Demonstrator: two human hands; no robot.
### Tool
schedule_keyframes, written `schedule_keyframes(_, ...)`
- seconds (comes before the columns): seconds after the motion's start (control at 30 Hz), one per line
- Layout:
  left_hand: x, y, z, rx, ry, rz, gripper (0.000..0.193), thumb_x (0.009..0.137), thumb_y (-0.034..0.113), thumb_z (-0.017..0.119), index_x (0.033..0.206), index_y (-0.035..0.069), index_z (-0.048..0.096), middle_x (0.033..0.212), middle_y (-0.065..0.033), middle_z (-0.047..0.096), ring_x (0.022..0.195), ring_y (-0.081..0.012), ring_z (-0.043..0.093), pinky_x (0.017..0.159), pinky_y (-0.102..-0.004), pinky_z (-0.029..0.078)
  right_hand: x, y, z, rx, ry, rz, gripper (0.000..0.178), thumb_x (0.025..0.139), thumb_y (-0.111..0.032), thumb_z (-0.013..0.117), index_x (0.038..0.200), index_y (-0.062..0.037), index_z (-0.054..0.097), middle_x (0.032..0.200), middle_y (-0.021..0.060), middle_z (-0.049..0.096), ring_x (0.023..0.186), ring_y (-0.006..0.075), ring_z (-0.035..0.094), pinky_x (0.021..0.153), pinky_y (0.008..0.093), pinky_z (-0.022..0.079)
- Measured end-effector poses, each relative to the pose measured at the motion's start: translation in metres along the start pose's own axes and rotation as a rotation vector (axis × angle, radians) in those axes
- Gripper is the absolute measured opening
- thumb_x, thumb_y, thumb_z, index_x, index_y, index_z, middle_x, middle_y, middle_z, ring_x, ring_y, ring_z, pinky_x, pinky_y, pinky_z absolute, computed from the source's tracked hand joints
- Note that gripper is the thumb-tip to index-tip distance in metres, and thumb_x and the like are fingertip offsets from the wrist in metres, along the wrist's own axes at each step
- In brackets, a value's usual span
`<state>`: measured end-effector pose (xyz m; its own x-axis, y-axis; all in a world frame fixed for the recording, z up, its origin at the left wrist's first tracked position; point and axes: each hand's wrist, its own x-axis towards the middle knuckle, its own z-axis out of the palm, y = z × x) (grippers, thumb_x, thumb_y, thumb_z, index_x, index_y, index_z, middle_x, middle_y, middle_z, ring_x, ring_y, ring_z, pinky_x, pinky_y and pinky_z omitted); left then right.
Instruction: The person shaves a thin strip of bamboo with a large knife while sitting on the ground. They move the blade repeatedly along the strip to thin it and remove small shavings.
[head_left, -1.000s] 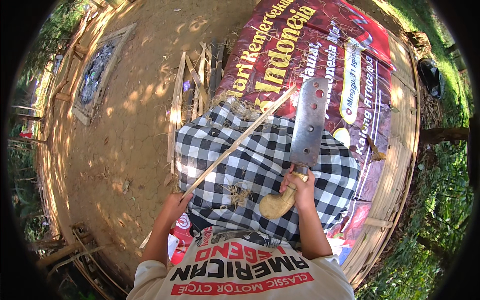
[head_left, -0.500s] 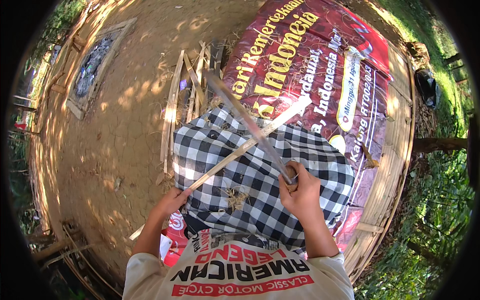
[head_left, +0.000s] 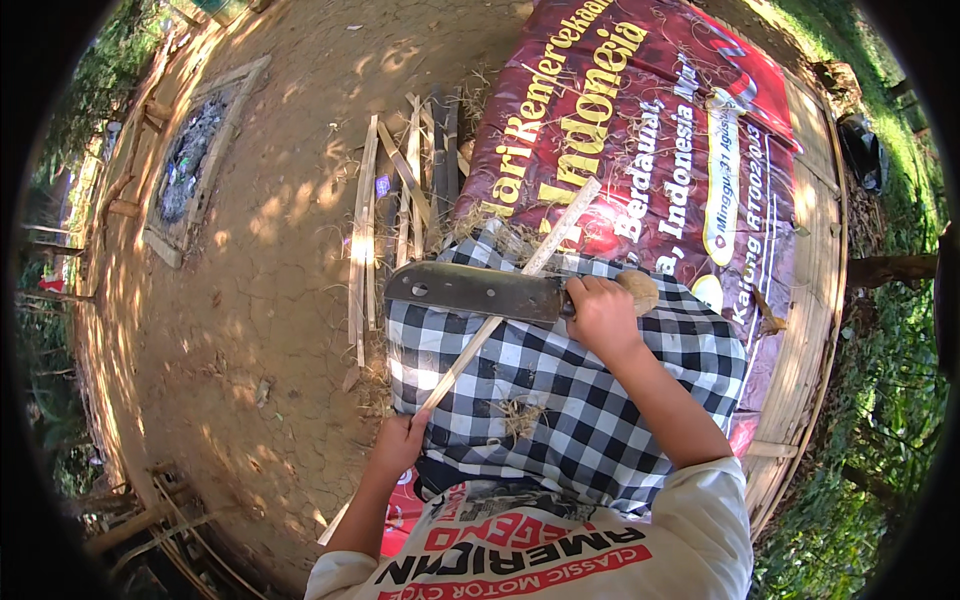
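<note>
My right hand (head_left: 602,318) is wrapped round the handle of a machete (head_left: 455,288), whose round wooden butt (head_left: 638,290) sticks out to the right of the fist. The broad dark blade points left with its flat side showing. It crosses over a pale bamboo strip (head_left: 562,228), hiding a short stretch of it. Lower down, my left hand (head_left: 402,438) is closed on that strip, which slants up and right across my lap. A black-and-white checked cloth (head_left: 590,400) covers my legs, with curly shavings (head_left: 518,418) lying on it.
Several loose strips (head_left: 364,245) lie on the bare earth (head_left: 290,330) to the left, beside dark slats (head_left: 444,140). Ahead and to the right, a red printed banner (head_left: 620,130) strewn with shavings covers a bamboo platform (head_left: 815,300). A framed ash pit (head_left: 195,150) lies at the far left.
The machete has turned from pointing up and left, seen almost edge-on, to lying level across the strip with its flat side visible. My left hand keeps its hold. The whole view has shifted slightly.
</note>
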<state>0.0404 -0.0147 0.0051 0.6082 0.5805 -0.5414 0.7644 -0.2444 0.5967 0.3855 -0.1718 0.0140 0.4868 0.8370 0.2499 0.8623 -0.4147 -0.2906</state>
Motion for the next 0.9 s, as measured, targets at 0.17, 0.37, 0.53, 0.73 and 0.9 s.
schedule_keyframes(0.17,-0.001,-0.004,0.004,0.069,0.043,0.030,0.054,0.094,0.039,0.054,0.068,-0.008,0.060,0.056,-0.0256,0.052,0.049,-0.0388,0.054,0.051,-0.0436,0.042,0.009,0.024,0.005,-0.064,0.099,-0.103,0.017,0.060,-0.005,0.062,0.075,-0.0083,0.054,0.068,0.0061,0.052,0.065,0.0246,0.058,0.061,0.0357,0.048)
schedule_keyframes(0.37,0.000,0.007,0.002,0.040,0.036,0.026,0.055,0.094,0.040,0.056,0.065,-0.008,0.058,0.052,-0.0225,0.050,0.045,-0.0320,0.050,0.048,-0.0421,0.040,0.013,0.055,0.002,-0.118,0.173,-0.150,0.017,0.060,-0.006,0.063,0.072,-0.0092,0.053,0.068,0.0054,0.050,0.067,0.0234,0.056,0.063,0.0358,0.046)
schedule_keyframes(0.53,0.000,0.011,-0.001,-0.021,0.023,0.024,0.058,0.094,0.041,0.056,0.063,-0.007,0.056,0.048,-0.0180,0.045,0.044,-0.0212,0.042,0.046,-0.0399,0.037,0.014,0.064,-0.007,-0.128,0.186,-0.113,0.026,0.054,-0.007,0.069,0.074,-0.0095,0.053,0.069,0.0050,0.050,0.067,0.0238,0.056,0.065,0.0363,0.046)
schedule_keyframes(0.73,0.004,0.005,0.000,0.016,0.026,-0.007,0.060,0.094,0.042,0.055,0.061,-0.007,0.055,0.047,-0.0172,0.044,0.043,-0.0200,0.044,0.045,-0.0394,0.037,0.002,0.058,-0.003,-0.121,0.144,-0.052,0.030,0.052,-0.006,0.071,0.076,-0.0099,0.053,0.070,0.0054,0.051,0.069,0.0238,0.057,0.066,0.0351,0.047)
schedule_keyframes(0.9,0.006,0.016,-0.003,0.105,0.036,0.010,0.062,0.095,0.043,0.054,0.058,-0.007,0.055,0.045,-0.0160,0.045,0.042,-0.0206,0.047,0.045,-0.0395,0.037,-0.009,0.039,0.011,0.018,-0.023,0.004,0.032,0.054,-0.008,0.072,0.080,-0.0056,0.054,0.073,0.0084,0.057,0.072,0.0248,0.061,0.066,0.0351,0.051)
